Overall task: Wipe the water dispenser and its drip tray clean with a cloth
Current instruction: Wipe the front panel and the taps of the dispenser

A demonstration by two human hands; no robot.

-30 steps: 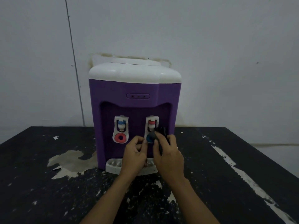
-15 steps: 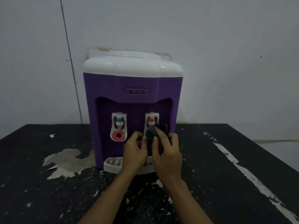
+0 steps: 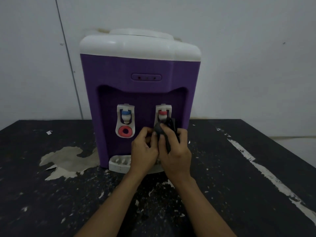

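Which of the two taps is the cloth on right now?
The red-collared tap on the right: the dark cloth held by the right hand covers its lever. The blue-collared tap is bare, red lever showing.

We see smooth plastic on the water dispenser (image 3: pixel 136 69), its white top faintly glossy; a dark cloth (image 3: pixel 166 134); the table (image 3: pixel 239 168) matt black, paint flaking.

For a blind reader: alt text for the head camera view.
A right hand holds a dark cloth against the red tap of a purple water dispenser, left hand beside it. The dispenser stands on a scuffed black table, drip tray partly behind the hands.
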